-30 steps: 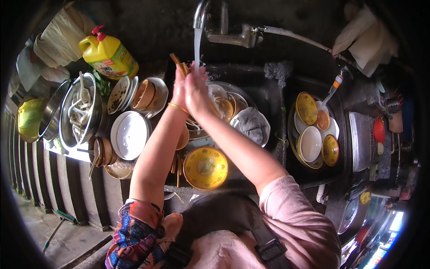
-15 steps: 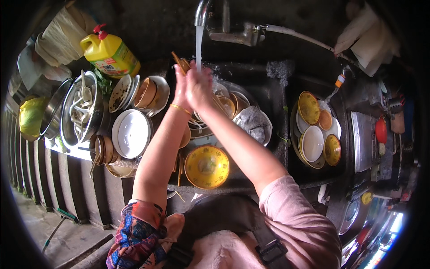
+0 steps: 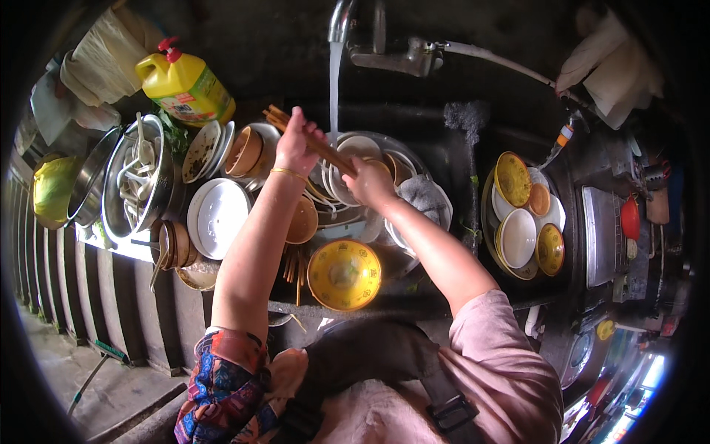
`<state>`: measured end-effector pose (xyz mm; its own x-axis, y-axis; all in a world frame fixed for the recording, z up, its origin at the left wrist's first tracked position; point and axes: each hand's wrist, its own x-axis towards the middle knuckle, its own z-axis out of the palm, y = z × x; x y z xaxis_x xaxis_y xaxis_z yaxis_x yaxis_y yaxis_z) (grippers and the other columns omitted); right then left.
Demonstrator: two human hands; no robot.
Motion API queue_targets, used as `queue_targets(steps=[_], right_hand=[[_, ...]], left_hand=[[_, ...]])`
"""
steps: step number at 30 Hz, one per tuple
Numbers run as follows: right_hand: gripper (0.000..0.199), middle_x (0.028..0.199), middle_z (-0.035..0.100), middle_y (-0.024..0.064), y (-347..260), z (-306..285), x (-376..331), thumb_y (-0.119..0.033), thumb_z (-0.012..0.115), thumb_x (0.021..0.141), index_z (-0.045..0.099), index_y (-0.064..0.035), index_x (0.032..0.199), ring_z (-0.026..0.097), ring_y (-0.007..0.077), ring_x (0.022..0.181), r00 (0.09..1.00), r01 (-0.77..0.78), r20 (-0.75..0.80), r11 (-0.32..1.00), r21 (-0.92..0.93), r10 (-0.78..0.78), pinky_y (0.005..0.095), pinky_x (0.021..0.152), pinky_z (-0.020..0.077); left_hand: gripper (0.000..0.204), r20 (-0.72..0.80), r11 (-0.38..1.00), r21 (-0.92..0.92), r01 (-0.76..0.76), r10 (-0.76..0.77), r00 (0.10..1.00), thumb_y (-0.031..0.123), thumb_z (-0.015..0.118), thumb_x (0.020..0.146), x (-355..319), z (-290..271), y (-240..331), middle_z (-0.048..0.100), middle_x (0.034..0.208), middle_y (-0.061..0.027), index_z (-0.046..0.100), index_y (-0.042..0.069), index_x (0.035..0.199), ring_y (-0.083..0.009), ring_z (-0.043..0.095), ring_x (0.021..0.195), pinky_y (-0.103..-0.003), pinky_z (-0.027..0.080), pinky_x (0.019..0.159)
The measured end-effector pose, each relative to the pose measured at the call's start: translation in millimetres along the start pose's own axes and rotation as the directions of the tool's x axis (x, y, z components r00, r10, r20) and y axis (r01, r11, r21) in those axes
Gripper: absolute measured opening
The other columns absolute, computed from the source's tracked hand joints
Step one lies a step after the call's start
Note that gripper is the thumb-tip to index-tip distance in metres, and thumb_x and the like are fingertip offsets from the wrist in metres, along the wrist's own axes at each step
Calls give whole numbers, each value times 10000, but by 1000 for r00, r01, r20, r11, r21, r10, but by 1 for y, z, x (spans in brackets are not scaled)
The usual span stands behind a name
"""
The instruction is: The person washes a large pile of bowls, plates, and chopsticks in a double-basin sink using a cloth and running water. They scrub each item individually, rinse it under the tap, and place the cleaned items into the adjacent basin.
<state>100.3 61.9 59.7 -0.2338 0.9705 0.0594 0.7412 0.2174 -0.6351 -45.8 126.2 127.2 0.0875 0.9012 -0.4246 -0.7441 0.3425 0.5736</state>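
Observation:
A bundle of brown chopsticks (image 3: 331, 154) slants between my two hands, over the dish-filled sink. My left hand (image 3: 297, 145) is closed around its upper left part, and the stick ends poke out past it. Lower down, my right hand (image 3: 370, 183) grips the other end. Water runs from the faucet (image 3: 340, 22) just behind the bundle, in a stream (image 3: 335, 89). Under my hands are stacked plates and bowls, partly hidden by my arms. A grey cloth (image 3: 424, 203) lies on a white bowl beside my right forearm.
A yellow bowl (image 3: 345, 275) sits at the sink's near edge, with more chopsticks (image 3: 297, 268) to its left. White bowls (image 3: 220, 219), a metal basin of spoons (image 3: 111, 194) and a yellow detergent jug (image 3: 194, 92) stand at left. Several bowls (image 3: 516, 238) fill the right basin.
My hands were pressed together at the water stream with the chopsticks. Now they are apart, the right hand lower and to the right, and the bundle shows between them.

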Motion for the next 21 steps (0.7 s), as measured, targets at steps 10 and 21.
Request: queue_targets(steps=[10, 21], right_hand=[[273, 470, 447, -12, 10, 5, -32, -292, 608, 765, 507, -82, 624, 422, 111, 363, 970, -240, 97, 834, 496, 222, 275, 354, 355], [257, 433, 368, -31, -25, -26, -27, -174, 570, 760, 444, -111, 545, 339, 92, 355, 836, -546, 416, 611, 573, 357, 243, 360, 276]], left_hand=[[409, 323, 987, 157, -17, -36, 946, 365, 481, 857, -11, 32, 3, 278, 500, 18, 344, 147, 540, -147, 322, 474, -299, 343, 517], [334, 56, 942, 303, -144, 133, 989, 253, 497, 841, 7, 51, 0, 344, 469, 12, 363, 113, 570, -104, 328, 394, -256, 310, 399]])
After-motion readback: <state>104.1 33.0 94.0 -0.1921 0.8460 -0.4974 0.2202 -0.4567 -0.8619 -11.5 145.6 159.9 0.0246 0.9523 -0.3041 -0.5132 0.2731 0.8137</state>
